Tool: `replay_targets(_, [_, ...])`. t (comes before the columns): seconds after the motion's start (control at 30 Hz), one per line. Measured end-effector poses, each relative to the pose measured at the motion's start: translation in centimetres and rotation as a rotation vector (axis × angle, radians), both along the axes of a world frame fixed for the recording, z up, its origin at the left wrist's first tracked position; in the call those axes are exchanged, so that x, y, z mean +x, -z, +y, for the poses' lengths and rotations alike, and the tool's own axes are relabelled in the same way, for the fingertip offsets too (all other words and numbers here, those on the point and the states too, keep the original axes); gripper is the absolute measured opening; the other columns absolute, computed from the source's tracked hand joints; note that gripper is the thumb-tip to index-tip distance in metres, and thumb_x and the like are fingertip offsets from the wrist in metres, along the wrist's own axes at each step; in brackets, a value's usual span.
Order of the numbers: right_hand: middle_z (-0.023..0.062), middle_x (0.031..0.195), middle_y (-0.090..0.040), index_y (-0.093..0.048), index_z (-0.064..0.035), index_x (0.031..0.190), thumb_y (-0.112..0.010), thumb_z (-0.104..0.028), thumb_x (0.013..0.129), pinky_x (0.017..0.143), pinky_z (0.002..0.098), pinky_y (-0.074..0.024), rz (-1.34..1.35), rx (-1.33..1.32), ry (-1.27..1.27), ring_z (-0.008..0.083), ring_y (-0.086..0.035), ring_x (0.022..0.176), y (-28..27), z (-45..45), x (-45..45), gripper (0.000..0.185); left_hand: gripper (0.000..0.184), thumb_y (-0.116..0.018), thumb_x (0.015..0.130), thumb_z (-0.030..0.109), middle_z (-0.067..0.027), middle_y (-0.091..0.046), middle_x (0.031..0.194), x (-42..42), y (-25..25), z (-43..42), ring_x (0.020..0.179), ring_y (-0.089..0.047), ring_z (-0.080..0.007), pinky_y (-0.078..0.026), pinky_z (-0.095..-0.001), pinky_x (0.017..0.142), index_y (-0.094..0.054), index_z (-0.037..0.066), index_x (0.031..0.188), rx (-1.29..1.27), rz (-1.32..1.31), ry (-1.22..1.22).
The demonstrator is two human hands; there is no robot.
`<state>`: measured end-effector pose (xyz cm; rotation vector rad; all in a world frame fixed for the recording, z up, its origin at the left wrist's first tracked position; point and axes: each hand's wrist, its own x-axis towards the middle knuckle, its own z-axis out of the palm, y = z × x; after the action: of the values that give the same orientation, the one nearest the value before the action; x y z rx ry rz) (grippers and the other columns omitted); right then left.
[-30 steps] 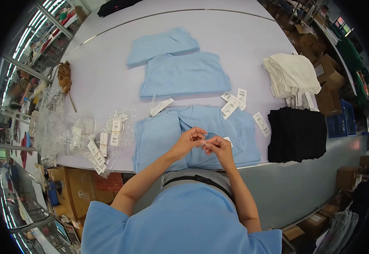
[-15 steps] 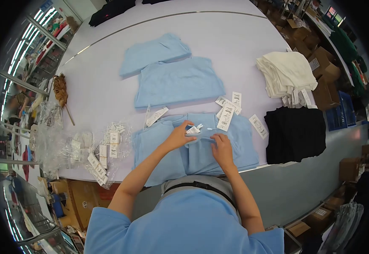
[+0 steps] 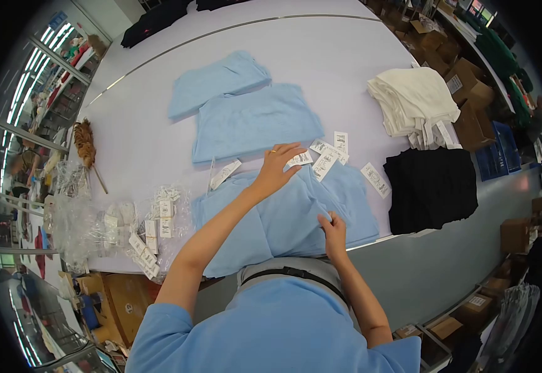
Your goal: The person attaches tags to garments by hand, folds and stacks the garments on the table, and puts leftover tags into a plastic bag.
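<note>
Light blue knit garments lie loosely folded at the near edge of the table, in front of my body. At their top edge my left hand has its fingers and thumb around a printed white tag. My right hand is closed on the blue fabric lower down, pinching a fold between thumb and fingers. Beside the held tag, several more white tags overlap on the cloth and table. Another tag lies to the right, and one to the left.
Two folded blue garments lie farther back. On the right are a cream stack and a black stack. Bundled tags and clear plastic bags sit at left, near a brown duster. Cardboard boxes stand beyond the table.
My left hand has moved up and away from me, to the garment's top edge. My right hand has come down and gripped the fabric. The blue cloth now covers the spot where a white label showed.
</note>
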<state>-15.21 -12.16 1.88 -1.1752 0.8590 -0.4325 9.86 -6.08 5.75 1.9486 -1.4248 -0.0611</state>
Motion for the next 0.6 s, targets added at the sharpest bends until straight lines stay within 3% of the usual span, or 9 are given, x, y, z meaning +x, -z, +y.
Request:
replay_targets(0.03, [-0.0029, 0.07, -0.047, -0.057, -0.003, 0.083, -0.066, -0.013, 0.092, 0.063, 0.0237, -0.0372, -0.019, -0.18, -0.083, 0.0093, -0.04, 0.066, -2.1, 1.6, 2.3, 0.016, 0.047, -0.07, 0.089, 0.011, -0.0019, -0.058, 0.146, -0.9, -2.7, -0.7, 0.12, -0.057, -0.0224, -0.041, -0.0301, 0.095, -0.063, 0.015, 0.136, 0.013, 0.006, 0.0])
replay_targets(0.1, [0.0068, 0.109, -0.07, -0.065, -0.0016, 0.097, -0.069, -0.013, 0.092, 0.067, 0.0246, -0.043, -0.221, -0.173, -0.462, 0.014, -0.049, 0.067, -6.0, 6.1, 5.9, 0.014, 0.046, -0.069, 0.089, 0.011, -0.0041, -0.061, 0.141, -2.0, -6.8, -2.0, 0.111, -0.06, -0.0227, -0.047, -0.0319, 0.09, -0.063, 0.016, 0.135, -0.198, 0.115, 0.29])
replay_targets(0.13, [0.0052, 0.119, -0.068, -0.066, -0.0034, 0.108, -0.069, -0.011, 0.094, 0.073, 0.0242, -0.0454, -0.41, -0.26, -0.685, 0.0132, -0.055, 0.075, -8.1, 7.7, 7.0, 0.016, 0.046, -0.069, 0.089, 0.011, -0.0041, -0.061, 0.141, -1.9, -6.8, -1.9, 0.111, -0.06, -0.0227, -0.047, -0.0319, 0.09, -0.063, 0.016, 0.135, -0.197, 0.107, 0.29])
replay_targets(0.2, [0.0029, 0.126, -0.07, -0.068, -0.0093, 0.129, -0.066, -0.01, 0.097, 0.086, 0.0268, -0.0518, -0.508, -0.31, -0.947, 0.016, -0.068, 0.091, -9.4, 8.6, 7.7, 0.032, 0.041, -0.069, 0.089, 0.01, -0.006, -0.063, 0.135, -1.2, -6.2, -2.0, 0.106, -0.062, -0.0241, -0.049, -0.0336, 0.087, -0.065, 0.012, 0.13, 0.113, 0.216, 0.302])
replay_targets(0.27, [0.0038, 0.116, -0.073, -0.069, -0.0073, 0.124, -0.066, -0.009, 0.097, 0.083, 0.0275, -0.052, -0.325, -0.297, -0.738, 0.0159, -0.068, 0.09, -5.5, 6.6, 8.1, 0.028, 0.036, -0.068, 0.089, 0.01, -0.0079, -0.066, 0.128, -0.4, -4.7, -2.6, 0.101, -0.063, -0.0255, -0.052, -0.0353, 0.084, -0.067, 0.009, 0.125, 0.416, 0.324, 0.309])
replay_targets(0.3, [0.006, 0.106, -0.074, -0.069, -0.0035, 0.119, -0.065, -0.007, 0.095, 0.077, 0.0273, -0.0523, -0.231, -0.312, -0.52, 0.0176, -0.066, 0.086, -2.6, 5.1, 7.9, 0.025, 0.028, -0.068, 0.087, 0.009, -0.0096, -0.067, 0.117, -0.1, -0.6, -2.1, 0.096, -0.063, -0.0269, -0.053, -0.0356, 0.081, -0.069, 0.005, 0.115, 0.339, 0.091, 0.14])
replay_targets(0.4, [0.012, 0.124, -0.065, -0.063, -0.0051, 0.126, -0.063, 0.0, 0.087, 0.091, 0.0336, -0.0505, -0.005, -0.718, -0.229, 0.0264, -0.062, 0.103, 1.2, 0.3, 6.1, 0.04, 0.014, -0.067, 0.085, 0.008, -0.0113, -0.067, 0.099, 0.7, 9.0, 0.1, 0.087, -0.063, -0.0296, -0.054, -0.0367, 0.078, -0.069, 0.002, 0.098, 0.302, -0.255, -0.071])
replay_targets(0.43, [0.0163, 0.132, -0.057, -0.059, -0.0033, 0.131, -0.065, -0.001, 0.083, 0.097, 0.0372, -0.048, 0.016, -0.952, -0.218, 0.0307, -0.058, 0.112, 4.1, -1.0, 5.5, 0.048, 0.009, -0.067, 0.084, 0.008, -0.0114, -0.066, 0.092, 1.0, 10.0, 0.1, 0.085, -0.063, -0.0309, -0.054, -0.0374, 0.078, -0.068, 0.002, 0.09, 0.346, -0.369, -0.109])
replay_targets(0.6, [0.0163, 0.129, -0.055, -0.055, -0.0004, 0.135, -0.065, -0.004, 0.086, 0.09, 0.0347, -0.0527, 0.177, -0.783, -0.273, 0.029, -0.06, 0.109, 5.5, -2.4, 4.7, 0.05, 0.013, -0.07, 0.079, 0.013, -0.0111, -0.066, 0.084, 1.3, 8.6, -0.6, 0.09, -0.063, -0.0308, -0.054, -0.033, 0.075, -0.065, 0.004, 0.087, 0.055, -0.385, -0.114])
